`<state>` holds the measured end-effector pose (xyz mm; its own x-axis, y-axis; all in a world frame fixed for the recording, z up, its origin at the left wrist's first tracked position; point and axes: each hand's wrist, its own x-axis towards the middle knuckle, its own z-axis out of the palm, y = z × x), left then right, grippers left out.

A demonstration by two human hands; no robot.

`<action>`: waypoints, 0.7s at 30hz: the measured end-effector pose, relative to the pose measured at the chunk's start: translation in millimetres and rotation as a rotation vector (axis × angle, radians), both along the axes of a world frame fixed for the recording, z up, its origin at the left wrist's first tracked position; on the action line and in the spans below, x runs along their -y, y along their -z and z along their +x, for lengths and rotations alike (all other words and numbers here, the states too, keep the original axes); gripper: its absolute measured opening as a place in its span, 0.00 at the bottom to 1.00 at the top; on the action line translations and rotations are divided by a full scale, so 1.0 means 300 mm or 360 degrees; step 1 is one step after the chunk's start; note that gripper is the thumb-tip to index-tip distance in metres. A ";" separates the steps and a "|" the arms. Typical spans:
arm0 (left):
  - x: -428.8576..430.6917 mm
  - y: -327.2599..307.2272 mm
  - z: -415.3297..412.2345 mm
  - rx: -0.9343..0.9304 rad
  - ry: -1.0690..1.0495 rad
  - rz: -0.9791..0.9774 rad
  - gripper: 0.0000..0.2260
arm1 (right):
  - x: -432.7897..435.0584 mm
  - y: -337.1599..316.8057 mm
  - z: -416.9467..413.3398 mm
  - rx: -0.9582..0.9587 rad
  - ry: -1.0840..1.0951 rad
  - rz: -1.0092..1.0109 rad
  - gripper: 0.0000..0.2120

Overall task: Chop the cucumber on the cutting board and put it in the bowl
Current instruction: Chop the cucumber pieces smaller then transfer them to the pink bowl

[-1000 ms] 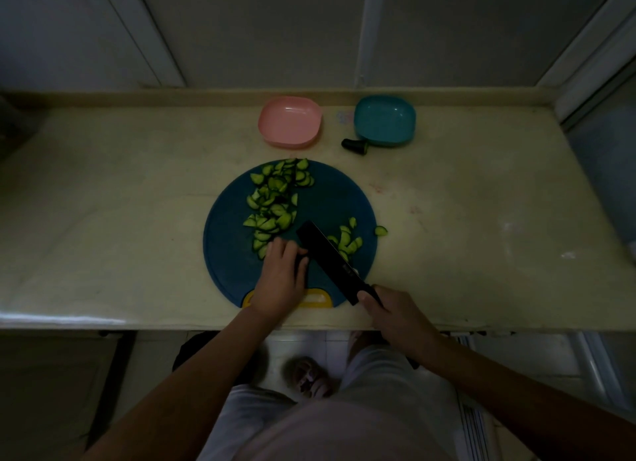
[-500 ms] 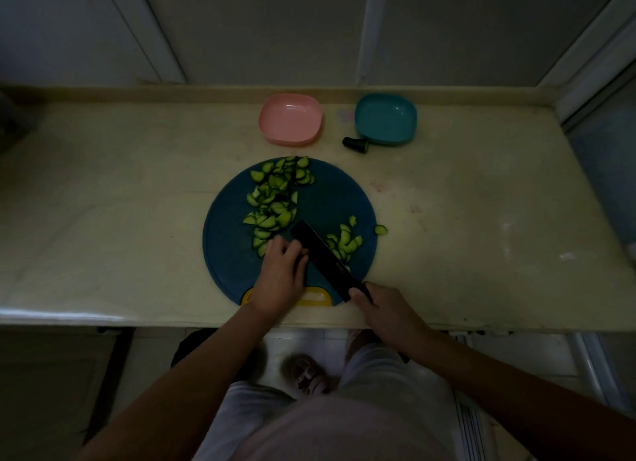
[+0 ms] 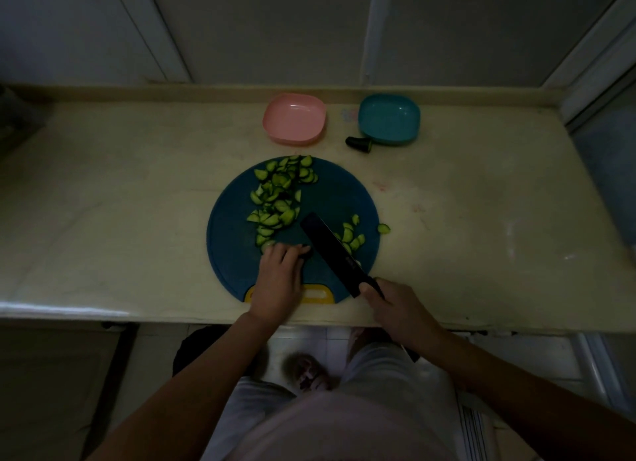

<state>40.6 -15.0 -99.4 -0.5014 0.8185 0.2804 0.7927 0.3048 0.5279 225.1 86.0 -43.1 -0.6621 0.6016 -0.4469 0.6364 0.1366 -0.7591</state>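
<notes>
One cutting board (image 3: 337, 199): round, blue, at counter's near edge, within easy reach.
Bowls: pink bowl (image 3: 294, 118), teal bowl (image 3: 389, 118) behind board, no cucumber inside — transfer not started.
Knife (image 3: 332, 252): blade angled across board, beside stub.
Right hand (image 3: 399, 309): clenched round knife handle.
Left hand (image 3: 277, 281): fingers curled, pinning cucumber stub (image 3: 305, 251) for next cut.
Slices (image 3: 278, 199): heaped far-left on board — clear of blade.

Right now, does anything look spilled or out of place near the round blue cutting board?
Yes. One green cucumber slice lies just past the round blue cutting board's right edge on the pale countertop. A dark cucumber end sits beside the teal bowl.
</notes>
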 end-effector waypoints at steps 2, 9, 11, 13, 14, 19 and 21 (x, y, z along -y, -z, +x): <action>0.001 -0.001 -0.001 0.0004 0.0000 -0.0001 0.13 | 0.004 -0.005 0.006 -0.0008 -0.0027 0.0012 0.16; 0.001 -0.003 -0.004 -0.0012 0.0026 -0.0006 0.13 | 0.003 -0.008 0.010 -0.0001 -0.0044 0.0022 0.17; 0.000 -0.005 -0.005 -0.0022 0.0036 -0.0007 0.13 | 0.002 -0.009 0.009 0.0000 -0.0045 -0.0010 0.16; 0.000 -0.011 -0.006 -0.0025 0.0046 0.0008 0.13 | -0.002 -0.007 0.007 0.0014 -0.0052 -0.0028 0.16; -0.001 -0.014 -0.006 -0.0025 0.0051 0.0019 0.13 | -0.004 -0.005 0.005 0.0020 -0.0057 -0.0028 0.17; -0.001 -0.018 -0.004 -0.0028 0.0051 0.0027 0.13 | -0.006 -0.001 -0.011 0.0013 -0.0064 -0.0053 0.18; 0.000 -0.019 -0.005 -0.0018 0.0050 0.0026 0.13 | 0.000 0.003 -0.026 0.0035 -0.0081 -0.0024 0.18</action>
<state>39.2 -14.9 -93.7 -0.4724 0.8290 0.2993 0.8077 0.2712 0.5236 217.4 85.9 -44.1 -0.6818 0.5603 -0.4702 0.6453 0.1580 -0.7474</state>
